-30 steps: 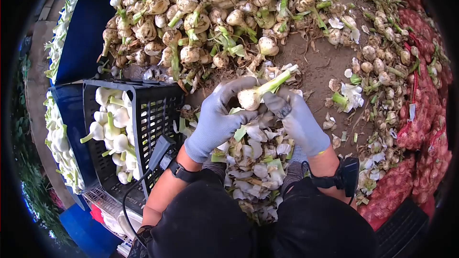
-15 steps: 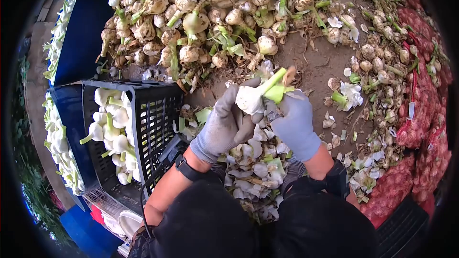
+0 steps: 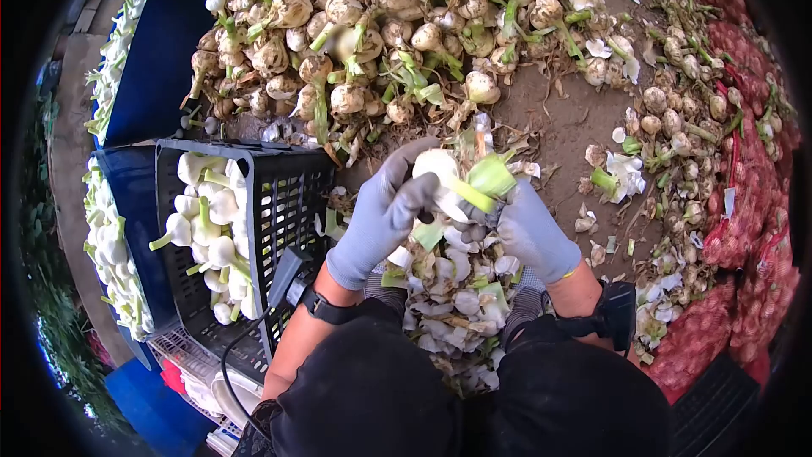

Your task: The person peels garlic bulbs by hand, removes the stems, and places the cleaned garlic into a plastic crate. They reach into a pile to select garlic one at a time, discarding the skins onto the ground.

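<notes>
A white garlic bulb with a cut green stem is between my gloved hands, above the ground. My left hand is closed around the bulb, its thumb lying across the near side. At the stem end, my right hand is closed on a loose green outer leaf that stands away from the stem. The fingertips of the right hand are partly hidden under the leaf. Below both hands lies a heap of peeled garlic skins between my legs.
Soil-covered garlic is piled ahead. To the left, a black crate holds clean white bulbs, beside blue bins of the same. Red net sacks and small bulbs line the right. A cable runs near my left forearm.
The bulb has turned, so its stem now points down and right instead of up. The green leaf has spread away from the stem. My left thumb has moved up over the bulb.
</notes>
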The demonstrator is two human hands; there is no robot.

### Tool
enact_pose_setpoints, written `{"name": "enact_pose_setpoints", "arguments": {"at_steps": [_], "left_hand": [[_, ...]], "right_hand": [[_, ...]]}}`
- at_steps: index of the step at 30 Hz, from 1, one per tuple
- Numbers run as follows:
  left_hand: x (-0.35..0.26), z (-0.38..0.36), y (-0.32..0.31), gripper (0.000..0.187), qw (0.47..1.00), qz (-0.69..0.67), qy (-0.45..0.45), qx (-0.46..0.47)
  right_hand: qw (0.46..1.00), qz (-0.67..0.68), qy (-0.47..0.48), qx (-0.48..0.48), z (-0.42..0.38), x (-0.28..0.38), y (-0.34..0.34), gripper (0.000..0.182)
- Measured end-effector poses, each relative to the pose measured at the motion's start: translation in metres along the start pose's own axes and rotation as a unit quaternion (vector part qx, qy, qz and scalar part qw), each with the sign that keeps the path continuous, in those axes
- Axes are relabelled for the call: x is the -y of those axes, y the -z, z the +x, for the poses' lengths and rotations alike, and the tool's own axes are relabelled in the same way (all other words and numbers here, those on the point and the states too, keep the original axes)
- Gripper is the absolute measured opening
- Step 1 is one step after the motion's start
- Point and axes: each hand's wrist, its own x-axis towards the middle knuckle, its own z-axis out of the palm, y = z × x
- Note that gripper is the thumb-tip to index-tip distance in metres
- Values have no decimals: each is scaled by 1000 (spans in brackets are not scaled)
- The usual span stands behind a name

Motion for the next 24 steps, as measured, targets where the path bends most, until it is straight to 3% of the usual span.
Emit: {"name": "enact_pose_setpoints", "arguments": {"at_steps": [1,2,3,4,5,6,7,8,9,10,11,12,13,14,15,17,18,19,21,22,23,24], "left_hand": [[0,3,-3,65,997,56,-53,2],[-4,2,0,67,975,212,-66,31],[-7,1,-3,63,961,267,-67,40],[-8,2,-4,62,956,286,-31,51],[-10,4,-4,62,950,305,2,63],[-11,3,-5,62,950,305,1,64],[-12,-1,-7,61,971,217,54,88],[-13,-5,-8,61,980,128,107,111],[6,-8,-9,64,980,134,65,129],[3,-7,-14,68,988,66,92,107],[0,-7,-18,72,989,-3,120,85],[2,-4,-16,72,989,-3,120,85],[6,2,-12,78,992,62,67,84],[10,4,-10,85,989,125,16,81],[14,2,-10,85,989,123,18,80],[18,3,-10,87,975,194,-38,98],[20,2,-16,78,997,24,29,71],[16,3,-15,78,997,27,28,72],[4,1,-11,64,977,-199,82,-6],[10,0,-13,51,988,-155,14,-20],[7,3,-16,51,988,-156,9,-22],[3,5,-19,34,951,-304,43,-19]], "right_hand": [[999,-31,22,12,-1,2,3,21],[998,27,-42,34,-3,0,8,24],[998,29,-43,32,-6,0,7,24],[951,-298,76,-22,-10,2,4,24],[783,-588,186,-74,-11,4,2,26],[794,-575,149,-125,2,-1,8,27],[794,-576,148,-127,7,5,13,27],[771,-592,138,-192,10,11,19,25],[743,-606,130,-253,12,16,26,24],[751,-573,207,-253,18,11,35,26],[752,-572,208,-253,18,5,38,26],[894,-398,138,-151,18,1,40,28],[977,-202,60,-39,19,3,39,30],[985,-140,97,27,13,5,31,33],[985,-140,95,29,11,3,24,33],[996,-80,-21,-19,12,3,17,29],[969,-234,56,-58,18,-4,17,24],[969,-232,58,-58,18,1,16,24],[981,-151,20,-118,16,13,11,25],[988,-79,39,-131,17,4,8,28],[988,-82,42,-127,17,-6,13,28],[994,0,40,-104,20,-14,22,28]]}}
